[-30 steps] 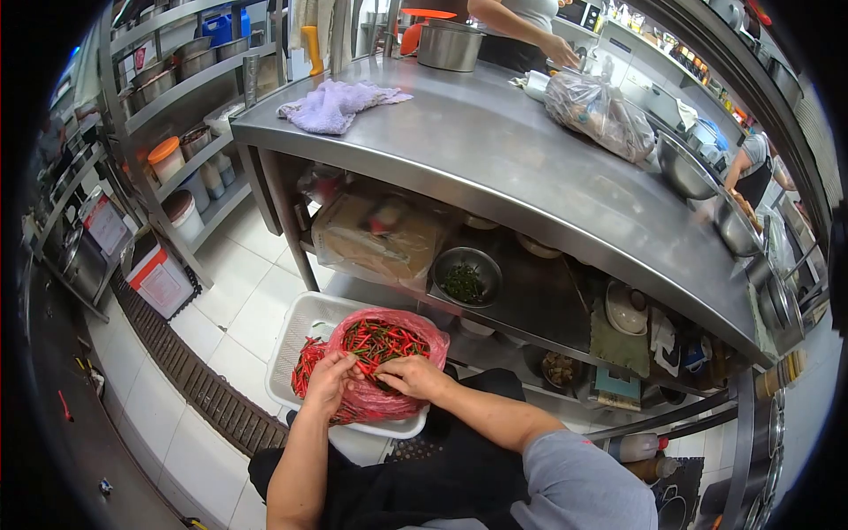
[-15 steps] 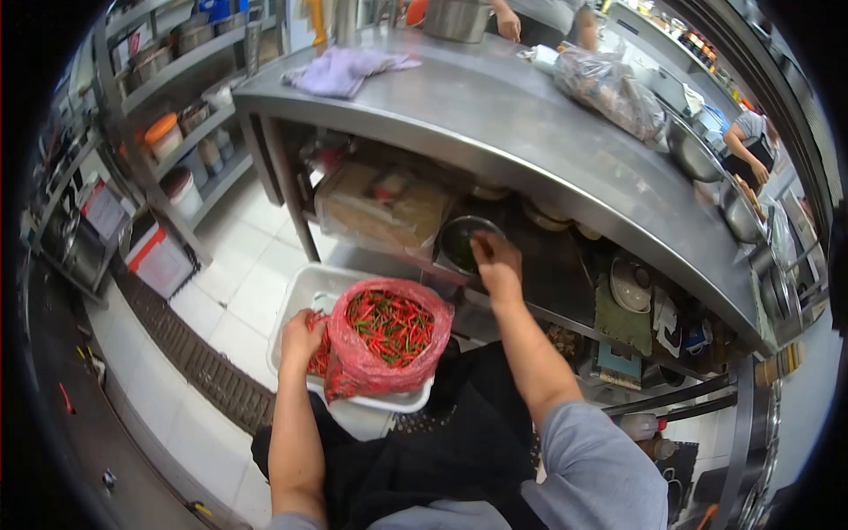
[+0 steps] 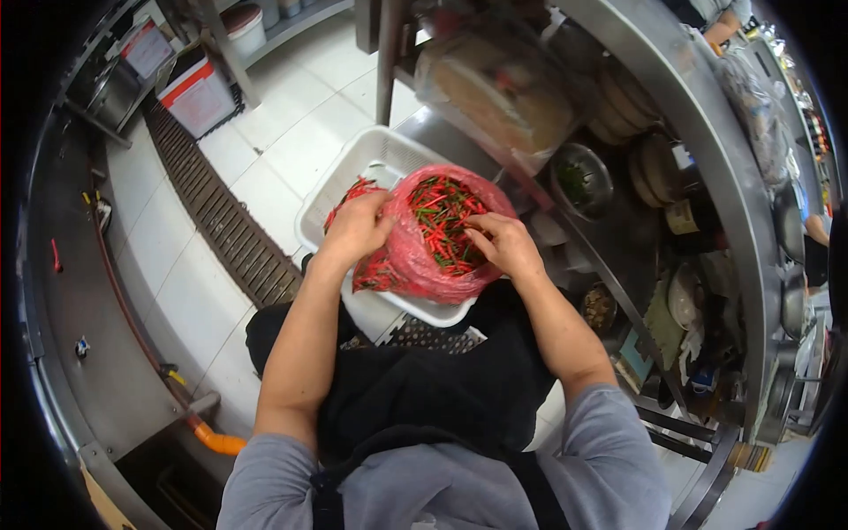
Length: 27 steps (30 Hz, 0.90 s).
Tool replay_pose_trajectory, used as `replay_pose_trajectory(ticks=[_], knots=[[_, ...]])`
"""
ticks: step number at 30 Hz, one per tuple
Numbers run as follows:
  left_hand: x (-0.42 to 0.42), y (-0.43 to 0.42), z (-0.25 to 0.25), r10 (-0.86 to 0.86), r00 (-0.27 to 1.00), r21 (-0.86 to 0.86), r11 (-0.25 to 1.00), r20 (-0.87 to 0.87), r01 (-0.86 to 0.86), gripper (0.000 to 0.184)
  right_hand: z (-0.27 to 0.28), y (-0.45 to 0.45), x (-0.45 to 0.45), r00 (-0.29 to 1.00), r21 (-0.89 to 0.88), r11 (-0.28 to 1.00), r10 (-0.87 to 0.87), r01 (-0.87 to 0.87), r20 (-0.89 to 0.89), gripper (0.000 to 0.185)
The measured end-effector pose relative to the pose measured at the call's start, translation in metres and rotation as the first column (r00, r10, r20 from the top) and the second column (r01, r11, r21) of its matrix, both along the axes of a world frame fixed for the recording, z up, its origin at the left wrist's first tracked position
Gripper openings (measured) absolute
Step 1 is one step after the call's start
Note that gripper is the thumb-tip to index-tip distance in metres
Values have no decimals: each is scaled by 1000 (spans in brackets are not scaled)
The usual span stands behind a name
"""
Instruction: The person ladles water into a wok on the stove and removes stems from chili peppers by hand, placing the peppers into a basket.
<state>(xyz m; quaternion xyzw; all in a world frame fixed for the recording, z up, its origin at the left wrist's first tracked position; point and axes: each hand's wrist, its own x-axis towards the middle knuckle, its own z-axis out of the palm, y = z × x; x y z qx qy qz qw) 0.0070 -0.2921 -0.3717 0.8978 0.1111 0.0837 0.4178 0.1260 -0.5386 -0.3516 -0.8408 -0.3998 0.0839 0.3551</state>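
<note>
A pink plastic bag (image 3: 413, 270), rolled open at the top, holds many red chili peppers (image 3: 439, 210) with green stems. It sits in a white plastic basket (image 3: 355, 164) between my knees. My right hand (image 3: 512, 247) is at the bag's right side, its bent fingertips closed among the chilies. My left hand (image 3: 356, 228) is at the bag's left edge, over more red chilies (image 3: 360, 188) in the basket. Its fingers are curled, and what they grip is hidden. A metal bowl (image 3: 581, 181) with green pieces inside stands on the low shelf to the right.
A steel table (image 3: 707, 141) curves along the right, with crates and dishes on its lower shelf. A floor drain grate (image 3: 216, 230) runs at the left, near a white box with a red edge (image 3: 196, 99). Another person's arm (image 3: 726, 26) shows at the top right.
My right hand has come back from the metal bowl to the chilies in the bag. My left hand remains at the bag's left side. The view has tilted down and turned.
</note>
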Motion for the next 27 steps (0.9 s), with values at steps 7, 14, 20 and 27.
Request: replay_pose_trajectory(ticks=[7, 14, 20, 27], knots=[[5, -4, 5, -15, 998, 8, 1000, 59, 15, 37, -41, 36, 0, 965, -205, 968, 184, -145, 187, 30], [6, -8, 0, -12, 996, 40, 999, 90, 8, 35, -34, 25, 0, 961, -145, 970, 220, -197, 166, 17], [8, -26, 14, -28, 965, 26, 999, 260, 22, 24, -17, 9, 1, 961, -117, 988, -131, 105, -245, 15], [11, -64, -2, -270, 901, 17, 960, 340, 281, 19, 5, 14, -20, 998, 145, 988, 59, -54, -36, 15]])
